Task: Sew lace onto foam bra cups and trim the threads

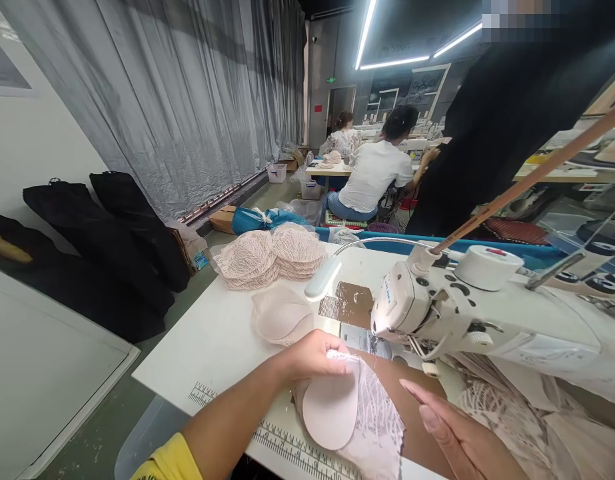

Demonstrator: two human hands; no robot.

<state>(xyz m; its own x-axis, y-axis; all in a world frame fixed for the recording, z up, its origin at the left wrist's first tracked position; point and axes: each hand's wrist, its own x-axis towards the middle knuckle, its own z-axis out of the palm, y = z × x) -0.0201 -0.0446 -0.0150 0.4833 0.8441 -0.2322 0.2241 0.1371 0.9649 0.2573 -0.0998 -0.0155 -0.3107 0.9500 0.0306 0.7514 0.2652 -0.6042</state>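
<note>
My left hand (311, 357) is closed on the top edge of a pink foam cup (330, 410) and the white lace piece (374, 413) lying under it, just in front of the white sewing machine (437, 307). My right hand (450, 423) lies to the right of the lace with its fingers stretched out flat, holding nothing. Both rest on the white sewing table (222, 347), which has a printed ruler (282, 443) along its near edge.
A loose foam cup (280, 320) and a stack of lace-covered cups (270, 257) sit further back on the table. More lace (512, 413) lies under the machine arm. Black bags (102, 247) line the left wall. A person in black (507, 113) stands at right; others sit sewing beyond.
</note>
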